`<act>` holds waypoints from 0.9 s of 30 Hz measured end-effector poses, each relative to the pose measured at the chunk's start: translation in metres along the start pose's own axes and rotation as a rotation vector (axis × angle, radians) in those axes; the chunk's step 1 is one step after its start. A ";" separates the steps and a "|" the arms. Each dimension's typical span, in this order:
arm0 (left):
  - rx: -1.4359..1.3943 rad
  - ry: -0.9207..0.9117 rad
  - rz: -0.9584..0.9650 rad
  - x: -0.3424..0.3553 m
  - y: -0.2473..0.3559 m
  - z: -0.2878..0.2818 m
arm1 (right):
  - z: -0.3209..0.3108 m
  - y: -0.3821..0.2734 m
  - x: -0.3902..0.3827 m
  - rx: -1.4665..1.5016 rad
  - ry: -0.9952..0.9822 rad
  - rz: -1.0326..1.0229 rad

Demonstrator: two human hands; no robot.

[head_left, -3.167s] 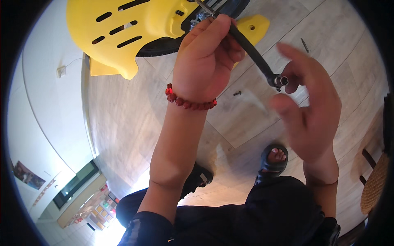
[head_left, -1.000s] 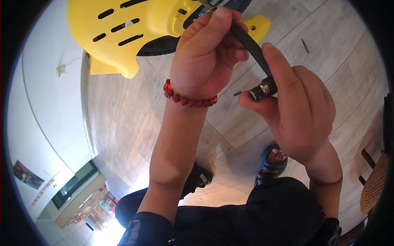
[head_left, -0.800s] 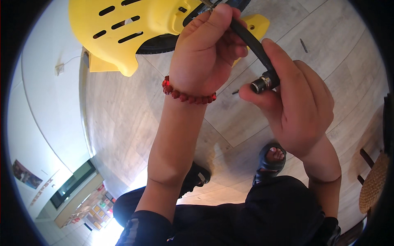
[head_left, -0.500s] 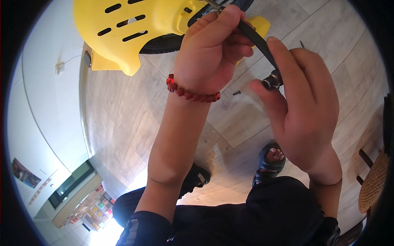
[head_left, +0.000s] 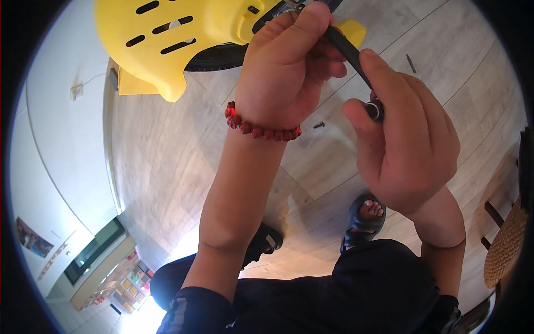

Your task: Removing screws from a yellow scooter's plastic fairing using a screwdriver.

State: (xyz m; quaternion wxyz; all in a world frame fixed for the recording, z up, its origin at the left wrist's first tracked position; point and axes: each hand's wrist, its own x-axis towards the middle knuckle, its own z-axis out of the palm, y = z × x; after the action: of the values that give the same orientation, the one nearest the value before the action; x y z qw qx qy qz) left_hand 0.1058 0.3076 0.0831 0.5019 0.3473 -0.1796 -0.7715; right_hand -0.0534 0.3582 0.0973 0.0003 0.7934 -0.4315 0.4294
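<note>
My left hand (head_left: 286, 61), with a red bead bracelet (head_left: 261, 131) at its wrist, is closed on the upper end of a slim black bar (head_left: 346, 47). The bar slants down to my right hand (head_left: 411, 133), whose fingers curl around its lower end. There a black round fitting with a silver ring (head_left: 374, 110) shows between my thumb and fingers. A thin metal rod (head_left: 295, 4) shows just above my left thumb. Behind my left hand is a yellow plastic body (head_left: 211, 22) with slots and a black tyre (head_left: 217, 59), partly covered by it.
A small dark screw (head_left: 319, 125) lies on the wood-look floor between my forearms. A thin dark bit (head_left: 411, 63) lies beyond my right hand. To the right stands a woven stool (head_left: 503, 245); a white wall (head_left: 67, 128) runs along the left. My sandalled foot (head_left: 364, 220) is below.
The round fitting in my right hand has turned so its ringed end faces up at me. My right hand has shifted slightly, uncovering more of the thin bit on the floor.
</note>
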 end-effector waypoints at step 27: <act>0.071 0.022 0.047 -0.004 0.000 0.006 | 0.011 0.002 0.001 0.128 0.152 0.073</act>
State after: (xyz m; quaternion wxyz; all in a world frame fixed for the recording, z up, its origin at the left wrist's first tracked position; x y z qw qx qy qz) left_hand 0.1028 0.3104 0.0889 0.5092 0.3690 -0.2092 -0.7489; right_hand -0.0467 0.3525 0.0902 -0.0335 0.7406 -0.4305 0.5148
